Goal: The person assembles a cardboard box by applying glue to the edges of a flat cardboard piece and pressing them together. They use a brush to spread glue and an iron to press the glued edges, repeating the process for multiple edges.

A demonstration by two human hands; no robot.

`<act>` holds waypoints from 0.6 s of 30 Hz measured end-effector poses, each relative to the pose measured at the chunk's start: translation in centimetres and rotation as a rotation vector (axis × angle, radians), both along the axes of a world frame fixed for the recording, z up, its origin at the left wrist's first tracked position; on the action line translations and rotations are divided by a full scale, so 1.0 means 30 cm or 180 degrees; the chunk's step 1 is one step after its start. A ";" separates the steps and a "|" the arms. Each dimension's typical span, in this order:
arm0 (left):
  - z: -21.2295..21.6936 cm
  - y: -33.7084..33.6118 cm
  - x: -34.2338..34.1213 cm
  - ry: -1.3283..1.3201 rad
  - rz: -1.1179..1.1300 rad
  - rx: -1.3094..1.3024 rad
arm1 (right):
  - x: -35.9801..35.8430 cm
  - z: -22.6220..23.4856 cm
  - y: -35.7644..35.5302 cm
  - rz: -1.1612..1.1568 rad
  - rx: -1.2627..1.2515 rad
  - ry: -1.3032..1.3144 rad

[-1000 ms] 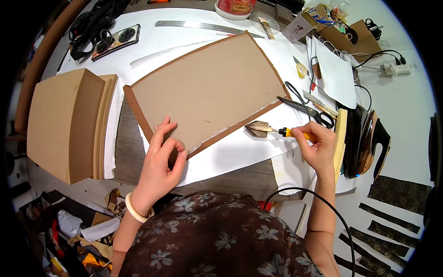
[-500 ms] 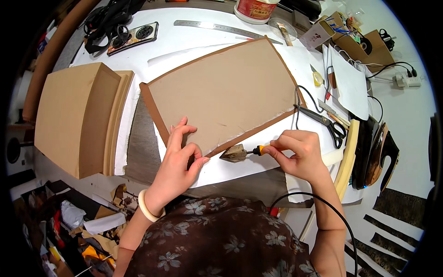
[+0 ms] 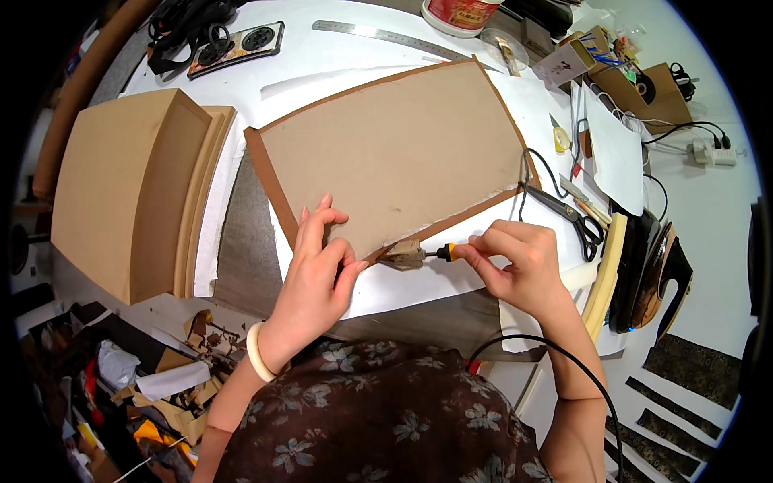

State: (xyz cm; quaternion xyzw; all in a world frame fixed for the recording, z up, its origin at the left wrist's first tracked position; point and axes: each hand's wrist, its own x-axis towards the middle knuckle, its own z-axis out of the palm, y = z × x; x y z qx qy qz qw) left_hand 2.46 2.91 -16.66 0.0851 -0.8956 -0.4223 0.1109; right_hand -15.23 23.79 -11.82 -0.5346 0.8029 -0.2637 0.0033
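A beige board (image 3: 394,153) edged with brown strips lies tilted on the white sheet (image 3: 403,296). My left hand (image 3: 318,258) rests on its near left corner, fingers spread over the board and thumb tip at the brown edging. In my right hand (image 3: 515,253) is a small corded iron (image 3: 403,254), held in a pinch by its yellow-and-black handle. The iron's pointed metal head touches the brown edge strip close to my left thumb. Whitish frayed material shows along the inner side of that strip.
Black scissors (image 3: 576,221) lie at the board's right corner, near the dark cord. A beige box-like form (image 3: 113,193) stands on the left. At the back are a steel ruler (image 3: 386,38), a phone (image 3: 237,50) and a white tub (image 3: 460,14). Pale foam strips (image 3: 605,278) lie at right.
The iron's head has moved slightly up and left onto the brown edge strip. My left thumb and index finger have drawn closer at the corner. The view has shifted a little.
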 end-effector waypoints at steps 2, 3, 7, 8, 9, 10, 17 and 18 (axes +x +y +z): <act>-0.002 0.001 0.000 0.0011 0.0016 0.0022 | 0.000 0.001 -0.003 -0.0045 0.0028 0.0036; -0.002 0.002 0.001 0.0005 0.0027 0.0046 | 0.001 0.001 -0.003 -0.0065 0.0039 0.0047; 0.003 0.004 0.000 -0.0015 0.0038 -0.0006 | 0.004 0.013 -0.003 0.0105 0.0051 -0.0006; 0.001 0.003 -0.002 -0.0012 0.0049 -0.0025 | 0.005 0.009 -0.006 0.0134 0.0036 -0.0013; 0.000 0.003 -0.003 -0.0011 0.0042 -0.0044 | 0.008 0.006 -0.007 0.0144 0.0021 -0.0022; -0.001 0.005 -0.003 -0.0009 0.0034 -0.0064 | 0.011 0.004 -0.012 0.0132 0.0018 -0.0023; 0.005 0.002 -0.001 -0.0012 0.0024 -0.0106 | 0.021 0.008 -0.022 0.0191 0.0181 -0.0092; 0.003 -0.003 -0.001 -0.0017 0.0005 -0.0168 | 0.018 0.005 -0.028 0.0174 0.0163 -0.0020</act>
